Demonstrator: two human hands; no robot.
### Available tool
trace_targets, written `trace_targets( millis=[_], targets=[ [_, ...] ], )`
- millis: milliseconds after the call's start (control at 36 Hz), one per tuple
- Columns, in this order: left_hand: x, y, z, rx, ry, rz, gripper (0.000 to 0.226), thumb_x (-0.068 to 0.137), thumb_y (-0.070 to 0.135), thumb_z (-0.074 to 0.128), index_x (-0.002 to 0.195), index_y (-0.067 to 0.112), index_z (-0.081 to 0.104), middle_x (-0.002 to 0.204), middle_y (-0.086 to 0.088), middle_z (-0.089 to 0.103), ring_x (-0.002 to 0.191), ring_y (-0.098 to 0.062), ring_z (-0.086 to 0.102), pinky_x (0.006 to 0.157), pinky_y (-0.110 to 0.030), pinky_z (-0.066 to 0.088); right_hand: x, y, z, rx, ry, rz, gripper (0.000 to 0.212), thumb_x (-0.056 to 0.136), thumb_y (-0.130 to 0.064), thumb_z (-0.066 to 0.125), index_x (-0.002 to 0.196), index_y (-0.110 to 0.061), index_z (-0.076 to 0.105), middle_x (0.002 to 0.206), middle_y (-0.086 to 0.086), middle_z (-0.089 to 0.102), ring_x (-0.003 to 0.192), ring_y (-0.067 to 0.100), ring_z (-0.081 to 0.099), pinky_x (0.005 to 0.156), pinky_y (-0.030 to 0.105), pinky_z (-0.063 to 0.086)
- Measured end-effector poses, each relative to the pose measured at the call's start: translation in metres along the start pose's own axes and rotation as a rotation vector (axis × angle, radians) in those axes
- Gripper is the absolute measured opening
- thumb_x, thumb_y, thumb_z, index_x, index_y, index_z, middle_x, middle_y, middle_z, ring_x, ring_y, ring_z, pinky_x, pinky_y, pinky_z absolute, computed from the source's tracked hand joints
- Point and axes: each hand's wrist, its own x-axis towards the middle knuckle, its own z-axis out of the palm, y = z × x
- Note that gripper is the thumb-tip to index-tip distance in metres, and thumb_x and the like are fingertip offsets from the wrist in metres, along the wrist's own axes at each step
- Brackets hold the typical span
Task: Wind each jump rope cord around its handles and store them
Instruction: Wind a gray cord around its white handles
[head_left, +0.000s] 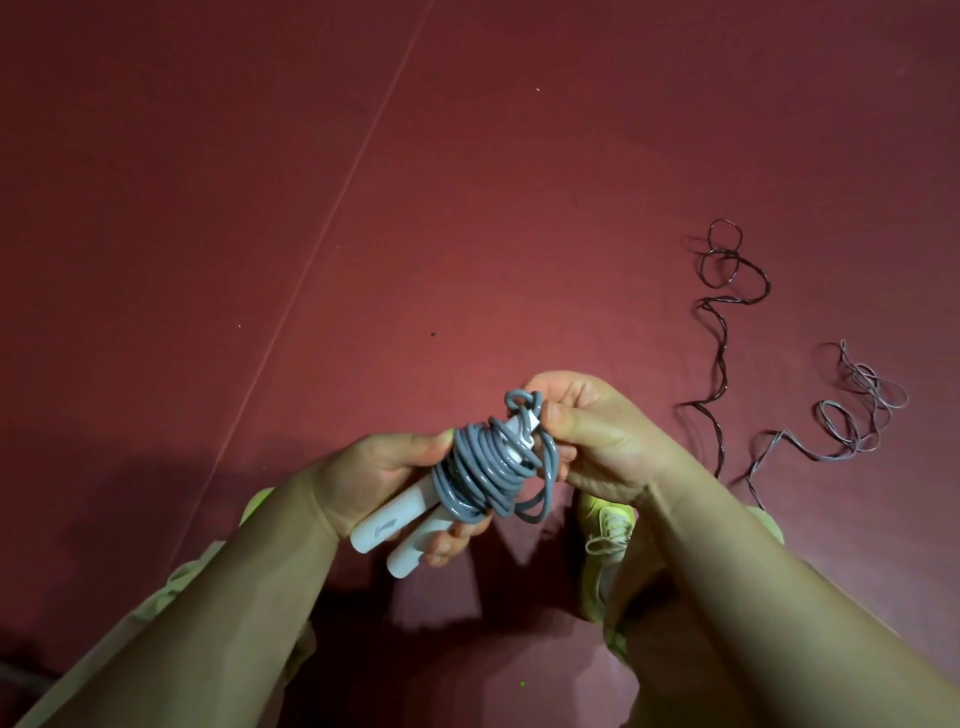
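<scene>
1. left hand (379, 478) is wrapped around the two white handles (387, 535), held side by side, long axis running from bottom-left up toward the right hand
2. grey cord (483, 467) is nearly all coiled around the top half of the handles
3. right hand (597, 436) sits right at the upper tip, thumb and fingers pinching the last loop (522, 402) there, so I'd guess tucking the end in is its job
4. two more ropes, dark rope (719, 332) and pale rope (852, 410), lie loose on the red floor (467, 182) off to the right
</scene>
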Motion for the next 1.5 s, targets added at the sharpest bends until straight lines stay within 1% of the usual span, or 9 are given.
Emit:
trace_targets(
  millis=[278, 389, 556, 806, 1000, 1111, 1250, 1361, 1500],
  targets=[
    [-0.007, 0.008, 0.005, 0.088, 0.360, -0.049, 0.047, 0.061, 0.055, 0.079, 0.082, 0.013, 0.074, 0.071, -0.008, 0.063, 0.055, -0.017, 0.058, 0.052, -0.026, 0.049, -0.002, -0.011, -0.002, -0.404, 0.288, 0.121, 0.038, 0.064, -0.060, 0.077, 0.071, -0.024, 0.067, 0.065, -0.004, 0.058, 0.057, 0.009, 0.051, 0.046, 0.020, 0.042],
    [-0.001, 0.007, 0.011, 0.181, 0.569, -0.131, 0.037, 0.076, 0.043, 0.055, 0.084, 0.010, 0.068, 0.067, -0.008, 0.064, 0.052, -0.018, 0.058, 0.047, -0.024, 0.046, 0.001, -0.009, -0.001, -0.564, 0.411, 0.134, 0.023, 0.081, -0.028, 0.073, 0.068, -0.015, 0.057, 0.065, 0.000, 0.056, 0.059, 0.012, 0.049, 0.054, 0.023, 0.042],
    [0.009, 0.004, 0.014, 0.306, 0.714, -0.171, 0.034, 0.078, 0.042, 0.060, 0.088, 0.009, 0.060, 0.067, -0.006, 0.063, 0.052, -0.017, 0.056, 0.046, -0.023, 0.043, 0.004, 0.000, -0.005, -0.736, 0.525, 0.050, 0.020, 0.089, -0.008, 0.064, 0.070, -0.008, 0.059, 0.070, 0.006, 0.060, 0.070, 0.017, 0.051, 0.072, 0.032, 0.041],
    [0.028, 0.002, 0.021, 0.384, 0.815, -0.166, 0.027, 0.094, 0.036, 0.049, 0.087, 0.013, 0.061, 0.067, -0.005, 0.064, 0.051, -0.015, 0.058, 0.047, -0.023, 0.042, 0.006, 0.002, -0.002, -0.554, 0.740, -0.081, 0.026, 0.080, -0.032, 0.066, 0.074, -0.008, 0.057, 0.072, 0.011, 0.048, 0.071, 0.022, 0.040, 0.072, 0.037, 0.035],
    [0.055, 0.004, 0.048, 0.364, 1.005, 0.154, 0.024, 0.096, 0.033, 0.047, 0.088, 0.015, 0.060, 0.068, -0.003, 0.065, 0.052, -0.012, 0.059, 0.052, -0.024, 0.043, -0.016, -0.012, 0.015, -0.512, 0.793, 0.027, 0.019, 0.095, -0.038, 0.055, 0.093, -0.020, 0.060, 0.092, -0.001, 0.063, 0.090, 0.018, 0.055, 0.088, 0.041, 0.043],
    [0.090, 0.009, 0.082, 0.382, 0.996, 0.455, 0.020, 0.098, 0.018, 0.045, 0.101, 0.020, 0.065, 0.091, 0.006, 0.069, 0.081, -0.004, 0.064, 0.073, -0.017, 0.050, -0.047, -0.030, 0.021, -0.423, 0.883, 0.024, 0.031, 0.099, -0.043, 0.042, 0.103, -0.020, 0.063, 0.110, -0.001, 0.065, 0.108, 0.019, 0.059, 0.098, 0.043, 0.042],
    [0.151, 0.015, 0.135, 0.608, 0.912, 0.507, 0.015, 0.097, 0.028, 0.051, 0.093, 0.030, 0.065, 0.108, 0.002, 0.068, 0.103, -0.010, 0.062, 0.085, -0.020, 0.047, -0.115, -0.053, 0.019, -0.258, 0.911, -0.112, 0.042, 0.097, -0.053, 0.038, 0.118, -0.028, 0.064, 0.116, -0.007, 0.069, 0.101, 0.014, 0.066, 0.089, 0.039, 0.047],
    [0.218, -0.005, 0.173, 0.919, 0.859, 0.334, 0.051, 0.082, 0.063, 0.037, 0.119, 0.034, 0.058, 0.129, 0.000, 0.050, 0.127, -0.011, 0.042, 0.106, -0.025, 0.033, -0.189, -0.054, 0.007, -0.133, 1.006, -0.254, 0.045, 0.097, -0.050, 0.037, 0.123, -0.022, 0.061, 0.111, 0.001, 0.071, 0.084, 0.014, 0.069, 0.074, 0.033, 0.049],
    [0.311, -0.064, 0.212, 1.269, 0.583, -0.077, 0.053, 0.102, 0.044, 0.020, 0.148, 0.020, 0.028, 0.155, 0.002, 0.025, 0.145, -0.014, 0.015, 0.118, -0.030, 0.007, -0.300, -0.029, -0.032, 0.077, 1.266, -0.395, 0.044, 0.098, -0.046, 0.039, 0.115, -0.014, 0.064, 0.096, 0.006, 0.072, 0.078, 0.020, 0.067, 0.067, 0.033, 0.043]
  ],
)
